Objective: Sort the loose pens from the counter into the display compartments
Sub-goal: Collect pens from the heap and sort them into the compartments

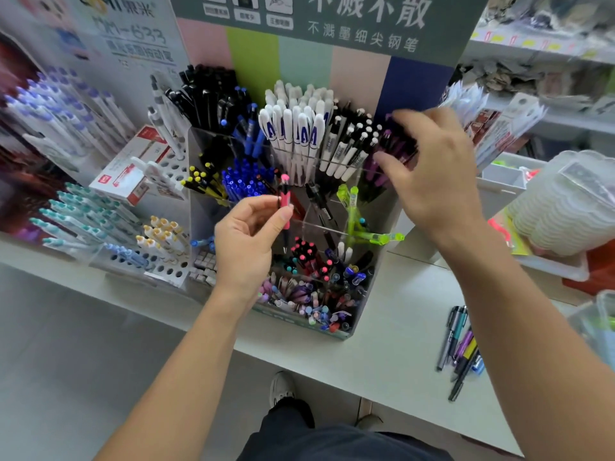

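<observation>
Holding pink pen (pixel 285 207) over display (pixel 372 261), compartments packed with pens

Both forearms are bare and sleeveless, with dark trousers (pixel 332 440) and a pale grey trainer (pixel 282 389) below.

Counter (pixel 392 347) bare between display (pixel 362 294), loose pens (pixel 461 347).

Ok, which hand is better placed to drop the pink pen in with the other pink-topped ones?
Left hand: it already pinches the pink pen just above the pink-topped pens. The right hand is busy at the purple pens.
</observation>
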Action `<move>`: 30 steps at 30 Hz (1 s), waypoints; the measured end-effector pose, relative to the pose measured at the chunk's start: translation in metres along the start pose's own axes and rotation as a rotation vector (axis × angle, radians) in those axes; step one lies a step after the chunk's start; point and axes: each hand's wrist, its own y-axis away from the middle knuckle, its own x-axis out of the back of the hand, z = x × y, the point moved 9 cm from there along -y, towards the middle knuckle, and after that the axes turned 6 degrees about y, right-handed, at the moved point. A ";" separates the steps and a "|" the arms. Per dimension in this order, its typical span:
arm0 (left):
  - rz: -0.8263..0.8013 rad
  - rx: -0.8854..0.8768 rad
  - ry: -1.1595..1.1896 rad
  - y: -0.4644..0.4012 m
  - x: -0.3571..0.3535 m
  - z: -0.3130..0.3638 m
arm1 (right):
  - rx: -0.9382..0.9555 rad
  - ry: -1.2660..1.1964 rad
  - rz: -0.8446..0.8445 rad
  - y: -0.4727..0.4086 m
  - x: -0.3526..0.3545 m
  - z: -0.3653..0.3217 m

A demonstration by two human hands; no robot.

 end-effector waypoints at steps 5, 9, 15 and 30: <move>-0.007 -0.041 0.023 -0.010 0.016 0.012 | 0.112 0.187 -0.234 0.030 -0.013 -0.011; -0.028 -0.043 -0.028 -0.005 0.019 0.007 | 0.114 0.424 -0.478 0.038 -0.053 -0.015; 0.093 -0.123 -0.103 0.006 0.057 0.008 | 0.196 -0.103 -0.024 0.042 0.029 -0.044; 0.101 -0.156 -0.161 0.022 0.080 0.002 | 0.199 -0.141 -0.466 0.085 -0.127 -0.074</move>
